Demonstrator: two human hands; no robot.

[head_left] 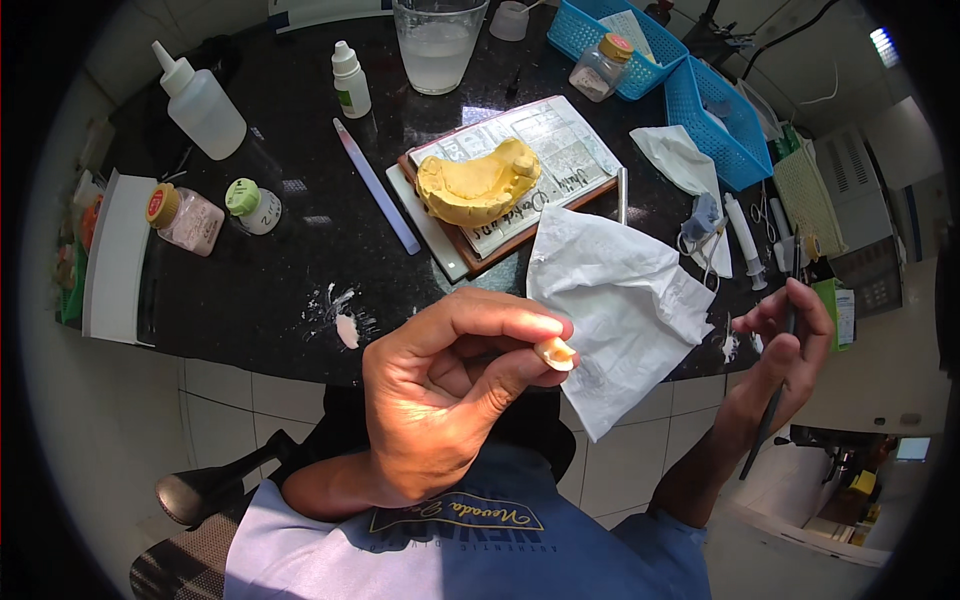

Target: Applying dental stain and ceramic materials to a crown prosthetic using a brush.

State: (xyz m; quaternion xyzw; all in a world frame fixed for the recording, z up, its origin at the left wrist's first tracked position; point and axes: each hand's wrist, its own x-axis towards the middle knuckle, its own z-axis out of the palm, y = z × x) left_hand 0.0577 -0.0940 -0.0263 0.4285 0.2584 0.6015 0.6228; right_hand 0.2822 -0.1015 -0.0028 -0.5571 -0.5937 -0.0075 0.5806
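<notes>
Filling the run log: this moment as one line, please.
left hand: pinching small cream piece | right hand: holding thin dark tool | yellow dental cast: on printed paper

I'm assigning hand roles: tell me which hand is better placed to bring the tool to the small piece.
Right, probably: the right hand holds the dark tool, while the left hand is occupied, pinching the small piece.

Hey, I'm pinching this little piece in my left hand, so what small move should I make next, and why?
I'd probably bring the thin dark tool in your right hand toward the small tooth-shaped piece: your left hand has that pinched out in front, while the tool is well off to the right.
</notes>
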